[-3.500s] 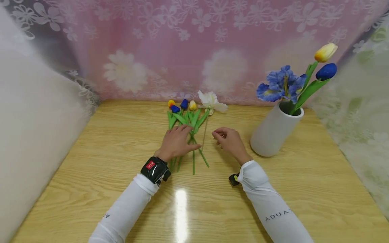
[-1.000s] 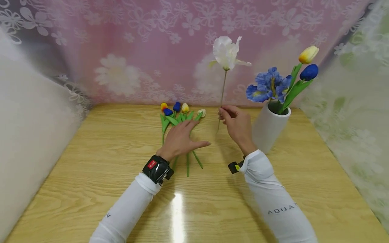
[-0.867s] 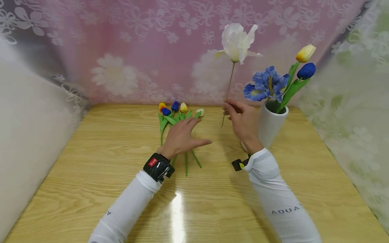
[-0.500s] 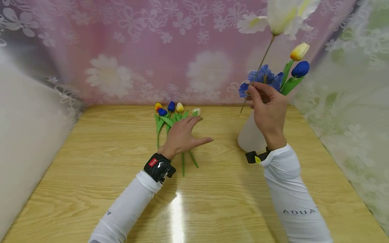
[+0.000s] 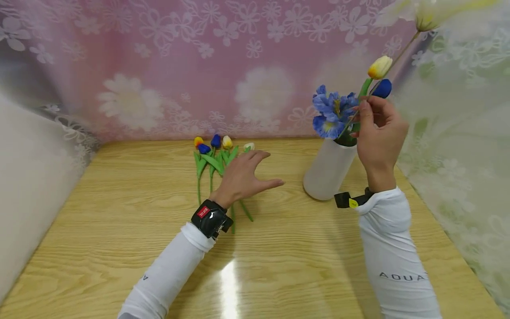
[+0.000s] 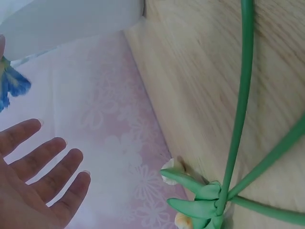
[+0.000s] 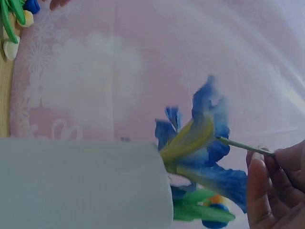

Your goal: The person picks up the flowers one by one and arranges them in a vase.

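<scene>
My right hand (image 5: 380, 137) pinches the thin stem of a large white artificial iris (image 5: 432, 15); its bloom is partly cut off at the top of the head view. In the right wrist view, the stem's lower end (image 7: 233, 144) points at the blue iris (image 7: 205, 143) above the white vase (image 7: 86, 186). That vase also holds a cream-yellow tulip (image 5: 380, 67) and a blue tulip (image 5: 381, 88). Several artificial tulips (image 5: 215, 164) lie on the table at left. Over their stems my left hand (image 5: 243, 179) hovers with fingers spread, holding nothing.
The wooden table (image 5: 139, 248) reaches back to a pink floral curtain (image 5: 191, 88). A pale patterned cloth (image 5: 458, 155) borders the right side, and a white wall (image 5: 32, 146) the left. Both wrists wear black camera straps.
My right hand picked up the white iris from beside the tulips, raised it and carried it right to above the vase. My left hand stays over the tulips, its fingers spread wider.
</scene>
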`<state>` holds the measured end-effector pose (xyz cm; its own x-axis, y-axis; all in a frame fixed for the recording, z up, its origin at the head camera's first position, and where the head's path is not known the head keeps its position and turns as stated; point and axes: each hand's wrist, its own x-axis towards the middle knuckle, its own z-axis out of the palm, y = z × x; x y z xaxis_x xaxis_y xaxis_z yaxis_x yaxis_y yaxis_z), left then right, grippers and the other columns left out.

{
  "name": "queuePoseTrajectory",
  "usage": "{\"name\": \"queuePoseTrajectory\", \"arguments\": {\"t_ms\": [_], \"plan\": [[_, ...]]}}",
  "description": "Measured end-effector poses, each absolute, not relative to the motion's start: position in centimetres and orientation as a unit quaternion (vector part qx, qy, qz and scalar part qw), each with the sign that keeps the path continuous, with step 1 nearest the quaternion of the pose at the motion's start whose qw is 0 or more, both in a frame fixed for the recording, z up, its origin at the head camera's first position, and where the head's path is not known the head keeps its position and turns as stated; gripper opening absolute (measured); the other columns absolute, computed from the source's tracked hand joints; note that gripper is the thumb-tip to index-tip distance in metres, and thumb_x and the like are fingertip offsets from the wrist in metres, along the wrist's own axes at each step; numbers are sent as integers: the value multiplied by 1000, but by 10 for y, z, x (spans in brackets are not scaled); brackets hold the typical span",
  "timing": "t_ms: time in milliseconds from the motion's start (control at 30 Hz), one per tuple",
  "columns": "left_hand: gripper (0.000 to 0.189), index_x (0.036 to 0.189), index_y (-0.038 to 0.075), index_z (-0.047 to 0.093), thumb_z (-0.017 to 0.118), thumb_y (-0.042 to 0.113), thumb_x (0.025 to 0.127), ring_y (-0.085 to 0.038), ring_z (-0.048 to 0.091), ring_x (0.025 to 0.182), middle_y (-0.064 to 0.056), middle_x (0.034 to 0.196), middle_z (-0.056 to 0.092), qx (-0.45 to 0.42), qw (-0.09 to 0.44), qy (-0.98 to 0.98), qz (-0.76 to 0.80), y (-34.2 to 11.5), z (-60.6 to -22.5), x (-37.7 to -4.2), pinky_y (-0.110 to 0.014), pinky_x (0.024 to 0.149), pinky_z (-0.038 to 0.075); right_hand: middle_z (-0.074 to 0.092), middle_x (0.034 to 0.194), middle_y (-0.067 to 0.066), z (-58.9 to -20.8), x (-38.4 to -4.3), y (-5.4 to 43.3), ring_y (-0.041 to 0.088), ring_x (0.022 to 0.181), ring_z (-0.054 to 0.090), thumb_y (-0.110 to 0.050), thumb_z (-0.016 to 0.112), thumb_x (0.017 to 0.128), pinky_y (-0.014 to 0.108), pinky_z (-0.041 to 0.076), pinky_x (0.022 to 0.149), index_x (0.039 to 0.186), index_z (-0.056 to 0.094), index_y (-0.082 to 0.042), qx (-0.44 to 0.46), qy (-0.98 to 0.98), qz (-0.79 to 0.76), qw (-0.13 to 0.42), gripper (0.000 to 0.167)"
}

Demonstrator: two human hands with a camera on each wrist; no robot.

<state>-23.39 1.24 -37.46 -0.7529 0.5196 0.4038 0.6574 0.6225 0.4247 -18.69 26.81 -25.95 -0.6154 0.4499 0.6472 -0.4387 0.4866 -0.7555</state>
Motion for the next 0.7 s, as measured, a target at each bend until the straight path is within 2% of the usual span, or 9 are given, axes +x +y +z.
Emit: {"name": "queuePoseTrajectory", "arguments": {"t_ms": [133, 267, 467, 600, 700], "plan": [[78, 133, 17, 56, 64, 69, 76, -26, 55, 112, -4, 135, 52, -329, 114, -894, -283, 15, -377, -234, -46, 93, 43, 66, 89, 2, -264, -186, 280, 13, 72, 61, -20, 59, 96, 14, 46, 53, 108, 71, -3, -23, -751, 483, 449, 24], [76, 132, 17, 57, 65, 67, 76, -25, 56, 111, -4, 135, 52, -328, 115, -894, -282, 14, -381, -234, -46, 95, 42, 67, 90, 2, -271, -187, 286, 8, 72, 60, -22, 58, 96, 13, 47, 60, 109, 71, -3, -53, -779, 444, 439, 26], [74, 130, 17, 58, 65, 67, 76, -23, 60, 102, -2, 131, 54, -333, 129, -892, -279, 12, -385, -232, -41, 84, 48, 71, 95, 9, -281, -186, 292, 1, 73, 60, -31, 59, 95, 16, 45, 69, 107, 74, -6, -103, -816, 383, 421, 31], [73, 129, 17, 59, 66, 66, 76, -22, 61, 97, -2, 131, 55, -332, 139, -890, -279, 11, -387, -231, -39, 78, 50, 71, 102, 9, -283, -184, 294, 12, 88, 65, -41, 58, 94, 30, 46, 77, 112, 74, -13, -160, -854, 341, 359, 37], [72, 129, 16, 60, 67, 65, 76, -22, 61, 96, -4, 131, 55, -337, 148, -886, -282, 11, -388, -231, -39, 77, 50, 69, 108, 10, -282, -183, 295, 24, 102, 63, -39, 55, 96, 46, 44, 87, 118, 71, -14, -182, -878, 319, 308, 37]]}}
